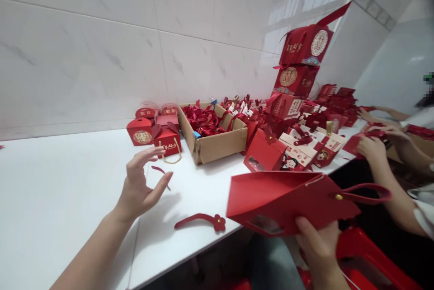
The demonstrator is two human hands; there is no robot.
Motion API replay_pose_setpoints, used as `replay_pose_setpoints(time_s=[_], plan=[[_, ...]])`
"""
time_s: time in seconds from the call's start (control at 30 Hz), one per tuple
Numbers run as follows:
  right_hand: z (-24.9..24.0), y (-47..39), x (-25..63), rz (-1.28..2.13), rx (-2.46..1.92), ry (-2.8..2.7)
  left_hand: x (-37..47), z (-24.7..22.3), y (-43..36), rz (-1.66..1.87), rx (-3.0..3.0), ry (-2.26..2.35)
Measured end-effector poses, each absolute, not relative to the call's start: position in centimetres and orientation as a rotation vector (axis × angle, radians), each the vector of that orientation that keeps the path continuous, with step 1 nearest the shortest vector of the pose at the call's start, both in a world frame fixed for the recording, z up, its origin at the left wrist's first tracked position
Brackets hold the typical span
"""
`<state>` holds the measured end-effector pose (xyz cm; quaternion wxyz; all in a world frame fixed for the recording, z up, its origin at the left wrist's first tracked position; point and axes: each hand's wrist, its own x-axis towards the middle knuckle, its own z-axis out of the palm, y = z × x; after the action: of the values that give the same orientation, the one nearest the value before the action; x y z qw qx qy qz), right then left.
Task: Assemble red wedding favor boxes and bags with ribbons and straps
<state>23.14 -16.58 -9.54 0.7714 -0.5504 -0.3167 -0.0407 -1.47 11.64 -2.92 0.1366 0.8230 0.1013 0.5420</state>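
My right hand grips a red gift box from below, thumb on its side, past the table's front edge. The box has a dark window and a strap loop held by a gold stud. My left hand is raised over the white table, fingers and thumb apart, with nothing between them. Under it lies a thin dark red strip, partly hidden by the fingers. A red strap with a flower end and gold stud lies on the table between my hands.
A cardboard box of red ribbons stands near the wall. Small red boxes are left of it. Finished gift boxes crowd the right, with a tall stack behind. A co-worker's hands hold red pieces at far right.
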Motion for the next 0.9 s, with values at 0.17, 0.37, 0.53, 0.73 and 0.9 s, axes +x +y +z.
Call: replay_pose_setpoints(time_s=[0.17, 0.37, 0.53, 0.73, 0.9], plan=[[-11.2, -19.5, 28.0, -0.208, -1.237, -0.427, -0.4, -4.2, 12.1, 1.481, 2.469, 0.339], [-11.0, -16.5, 32.6, -0.366, -1.447, -0.663, -0.1, -4.6, 12.1, 1.456, 2.501, 0.392], [-11.9, -13.4, 30.9, -0.982, -1.656, -0.76, 0.0, -4.8, 12.3, 1.448, 2.456, 0.443], [-12.3, -12.9, 27.1, -0.72, -1.836, -0.732, 0.0, -5.1, 12.2, 1.369, 2.424, 0.455], [-11.6, -12.1, 26.5, -0.779, -2.018, -0.655, 0.0, -4.9, 12.1, 1.312, 2.447, 0.404]])
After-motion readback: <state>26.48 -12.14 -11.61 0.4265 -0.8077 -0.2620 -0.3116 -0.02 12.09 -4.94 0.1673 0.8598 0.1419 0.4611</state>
